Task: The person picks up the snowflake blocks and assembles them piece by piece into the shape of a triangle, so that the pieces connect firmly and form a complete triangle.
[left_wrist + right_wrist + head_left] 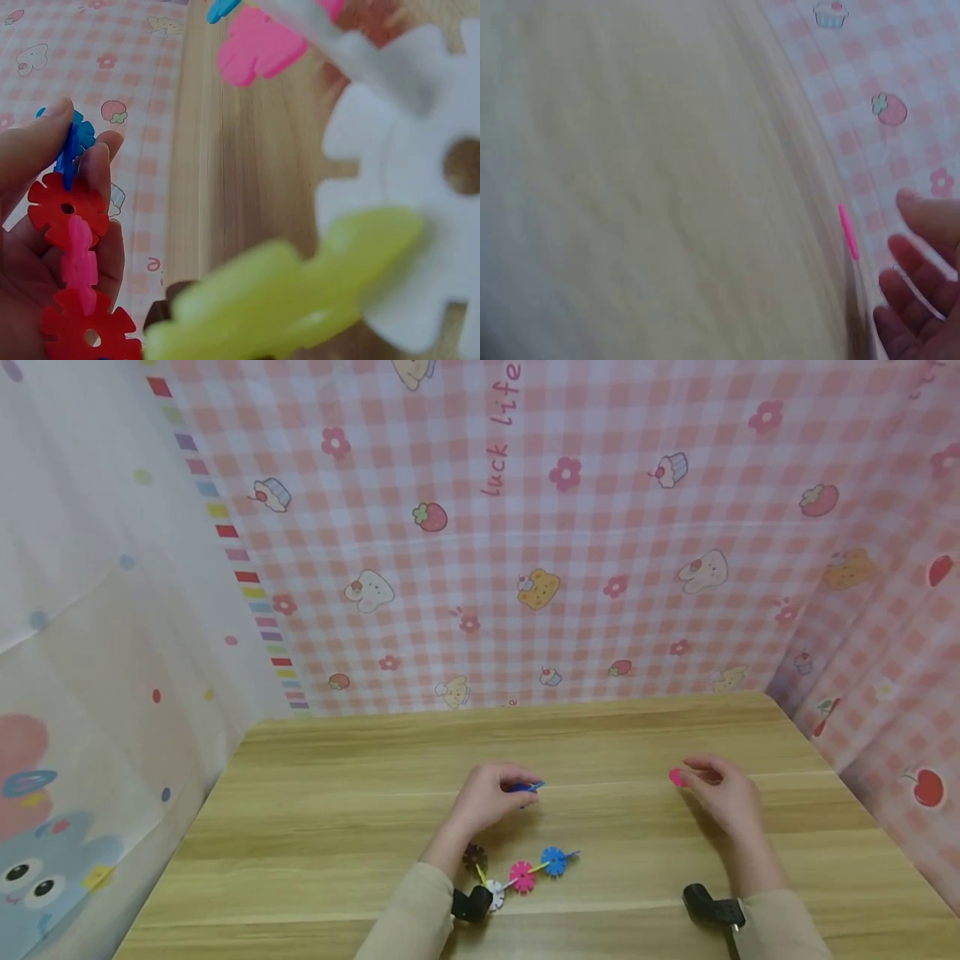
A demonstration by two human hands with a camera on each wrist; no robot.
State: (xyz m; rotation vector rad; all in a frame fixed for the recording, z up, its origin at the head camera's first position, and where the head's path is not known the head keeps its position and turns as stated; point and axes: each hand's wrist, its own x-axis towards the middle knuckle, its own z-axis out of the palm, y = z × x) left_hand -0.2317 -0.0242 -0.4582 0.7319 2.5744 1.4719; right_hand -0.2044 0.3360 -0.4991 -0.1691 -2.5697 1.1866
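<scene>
My left hand (491, 795) pinches a dark blue notched disc (69, 154) between thumb and fingers, with a lighter blue disc (85, 133) behind it. A red disc (67, 210), a pink one (79, 266) and another red one (90, 330) hang linked below it along the palm. Under the left wrist, linked discs lie on the table: brown, yellow, white (495, 895), pink (522, 877), yellow and blue (553, 861). My right hand (723, 793) has its fingers spread. Beside its fingertips is a pink disc (848, 231), seen edge-on and apart from them in the right wrist view.
The wooden table (337, 827) ends at a pink checked curtain (465, 552) at the back. A pale curtain (97, 610) hangs along the left, and checked cloth continues on the right. Black wrist mounts (708, 906) sit on both forearms.
</scene>
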